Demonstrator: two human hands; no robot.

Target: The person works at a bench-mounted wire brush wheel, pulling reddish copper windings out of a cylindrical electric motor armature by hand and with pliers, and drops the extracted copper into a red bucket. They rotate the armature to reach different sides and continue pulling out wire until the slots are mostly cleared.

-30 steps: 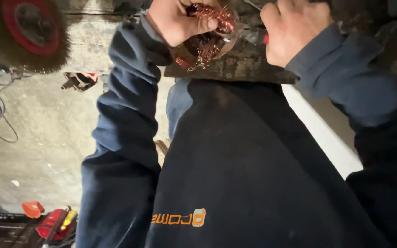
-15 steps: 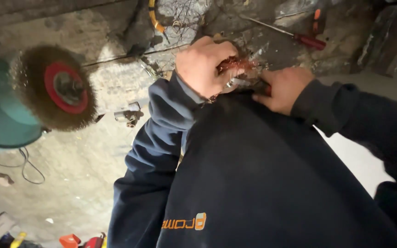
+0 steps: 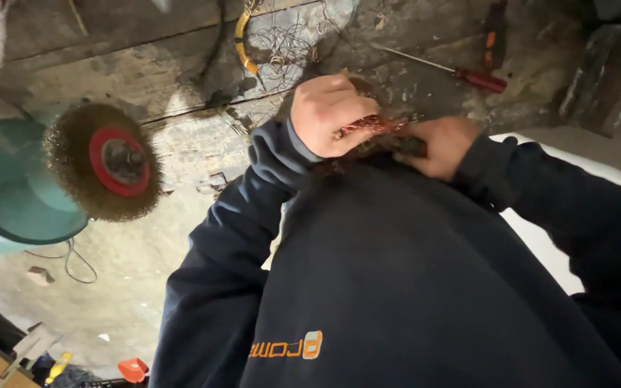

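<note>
The left hand (image 3: 332, 115) has its fingers closed around a bundle of copper wire (image 3: 368, 126). The right hand (image 3: 441, 146) grips its right end, fingers probably curled, near the wire brush wheel (image 3: 103, 162).

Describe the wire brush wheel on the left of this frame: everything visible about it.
The wire brush wheel is a round disc of brassy, frizzy bristles around a red hub with a dark metal nut and spindle at its centre. It is mounted on a teal machine housing that sits to its left and partly behind it. It faces the camera, slightly tilted. The bristles look worn and uneven at the rim. Nothing touches it; both hands work well to its right. Whether it is spinning cannot be told.
</note>
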